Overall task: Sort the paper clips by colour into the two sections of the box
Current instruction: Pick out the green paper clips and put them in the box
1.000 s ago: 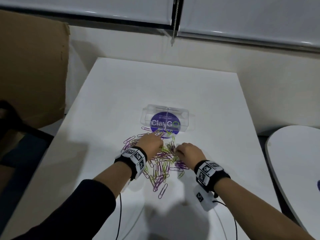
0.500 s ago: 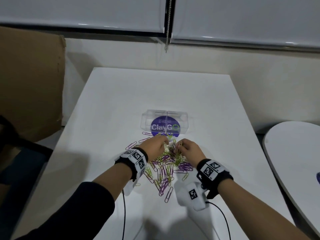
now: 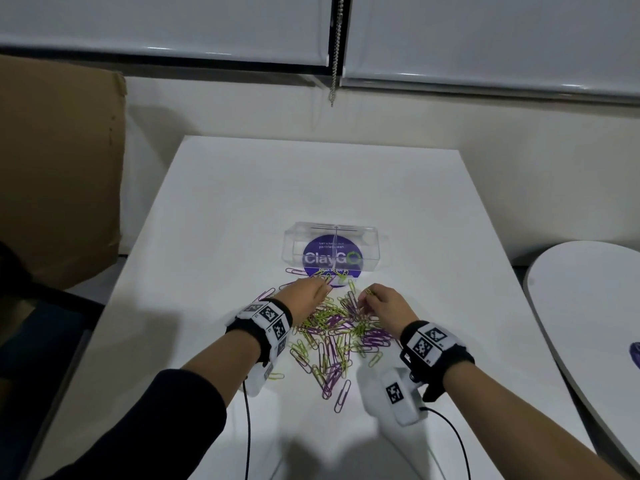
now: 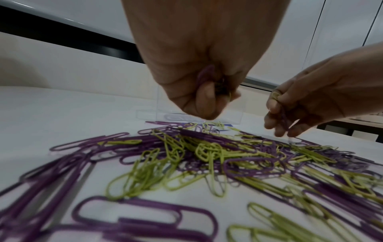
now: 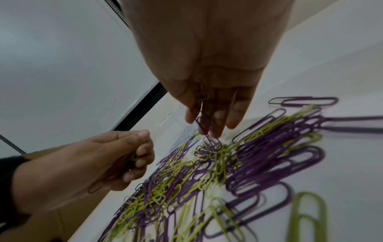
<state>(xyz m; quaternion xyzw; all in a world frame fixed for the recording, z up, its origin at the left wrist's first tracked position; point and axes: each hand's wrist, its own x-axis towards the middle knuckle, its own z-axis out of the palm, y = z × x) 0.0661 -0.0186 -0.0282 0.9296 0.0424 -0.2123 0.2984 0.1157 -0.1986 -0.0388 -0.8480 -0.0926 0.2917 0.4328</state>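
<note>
Clear two-section box [image 3: 335, 237] at frame centre on white table [image 3: 221, 209], long axis left-right across the frame, thin divider at mid-length. Round purple sticker [image 3: 331, 259] seen through and below the box, white lettering "ClayGO" with the final O as a green ring; smaller lines above and below partly legible ("Clean as you go" likely), rest too blurred. Mixed heap of purple and yellow-green paper clips [image 3: 332, 336] just below the box in the frame, clips lying flat, long axes in all directions; a few purple ones at the heap's upper edge touching the sticker area. Left hand [image 3: 306, 296] over the heap's upper left, fingers curled and pinched together on several clips, a purple clip [image 4: 205, 74] showing in the fist. Right hand [image 3: 384, 303] over the heap's upper right, fingertips [image 5: 219, 114] pinching a purple clip [image 5: 208, 132] that hangs point-down, lower end touching the heap; a yellow-green clip [image 5: 204, 95] tucked against the palm. Black wrist bands with square black-and-white markers [image 3: 273, 318] on both wrists. Brown cardboard [image 3: 59, 161] at left edge.
</note>
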